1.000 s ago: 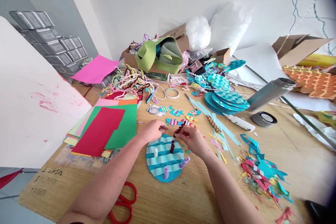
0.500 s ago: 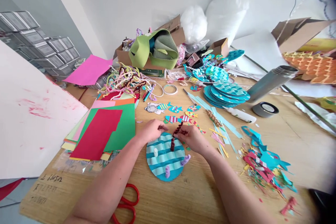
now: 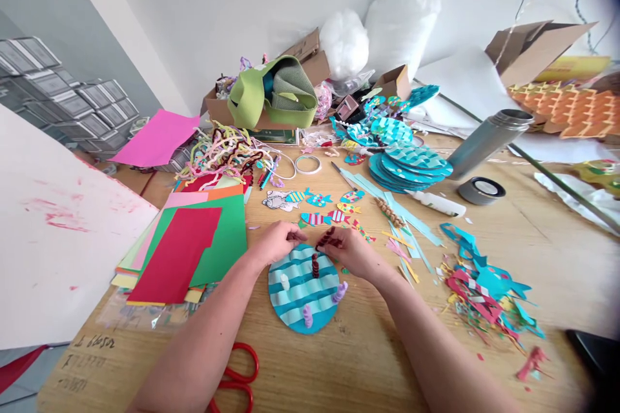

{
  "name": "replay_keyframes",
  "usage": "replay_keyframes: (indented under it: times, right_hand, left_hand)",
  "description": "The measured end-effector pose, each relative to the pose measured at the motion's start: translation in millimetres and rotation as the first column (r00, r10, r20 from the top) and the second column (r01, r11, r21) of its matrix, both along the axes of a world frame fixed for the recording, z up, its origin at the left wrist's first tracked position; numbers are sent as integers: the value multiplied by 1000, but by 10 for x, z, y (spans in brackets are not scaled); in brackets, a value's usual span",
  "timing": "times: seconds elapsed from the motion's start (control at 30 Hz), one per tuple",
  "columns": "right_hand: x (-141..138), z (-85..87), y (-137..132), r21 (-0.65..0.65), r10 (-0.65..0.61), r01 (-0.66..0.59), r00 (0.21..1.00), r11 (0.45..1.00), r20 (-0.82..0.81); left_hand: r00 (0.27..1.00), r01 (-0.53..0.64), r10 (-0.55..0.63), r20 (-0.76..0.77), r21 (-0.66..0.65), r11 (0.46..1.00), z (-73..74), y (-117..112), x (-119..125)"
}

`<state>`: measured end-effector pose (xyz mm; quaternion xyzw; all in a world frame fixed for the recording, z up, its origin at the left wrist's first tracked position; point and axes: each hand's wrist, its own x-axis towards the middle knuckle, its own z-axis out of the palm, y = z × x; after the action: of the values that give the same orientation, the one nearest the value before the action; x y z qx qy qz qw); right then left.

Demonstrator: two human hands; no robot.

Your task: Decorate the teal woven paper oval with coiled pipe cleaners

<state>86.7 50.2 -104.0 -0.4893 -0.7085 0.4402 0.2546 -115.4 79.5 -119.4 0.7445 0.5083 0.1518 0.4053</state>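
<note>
A round blue paper disc (image 3: 303, 297) with wavy light-blue strips lies in front of me. A short dark brown twist of pipe cleaner (image 3: 315, 266) stands on it, along with a white one (image 3: 285, 281) and two purple ones (image 3: 307, 316). Above the disc's upper right edge, my right hand (image 3: 349, 250) pinches another length of dark brown pipe cleaner (image 3: 327, 239). My left hand (image 3: 279, 242) is at the upper left edge with fingers curled together; what lies between its fingertips is hidden. Paper fish (image 3: 317, 218) lie just beyond both hands.
Red-handled scissors (image 3: 237, 371) lie by my left forearm. Coloured paper sheets (image 3: 179, 251) are stacked left, tangled pipe cleaners (image 3: 227, 151) behind them. To the right are striped discs (image 3: 409, 171), a glue bottle (image 3: 436, 203), a metal flask (image 3: 489, 142) and paper scraps (image 3: 484, 297).
The brown pipe cleaner in my right hand stood up from the fingers; now it is lower and bunched at the fingertips. Both hands stay by the disc. The view has shifted slightly.
</note>
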Motion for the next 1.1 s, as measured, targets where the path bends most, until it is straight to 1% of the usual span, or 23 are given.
replay_keyframes:
  times: [0.17, 0.33, 0.6, 0.93, 1.1]
  right_hand:
    - [-8, 40, -4, 17, -3, 3, 1000, 1000, 11]
    - [-7, 24, -1, 61, -11, 8, 998, 998, 54]
    - [-11, -24, -2, 106, -16, 6, 996, 994, 90]
    - [-25, -50, -3, 149, -16, -2, 993, 989, 114]
    - [-18, -25, -10, 158, -20, -2, 991, 987, 133]
  left_hand:
    - [998, -20, 22, 55, -48, 999, 11, -4, 10]
    - [998, -20, 24, 55, -74, 997, 3, 2, 17]
    - [998, -1, 4, 60, -56, 998, -34, 10, -1]
    - [997, -8, 13, 70, -66, 998, -28, 14, 3]
    - [997, -14, 19, 71, -74, 997, -4, 8, 14]
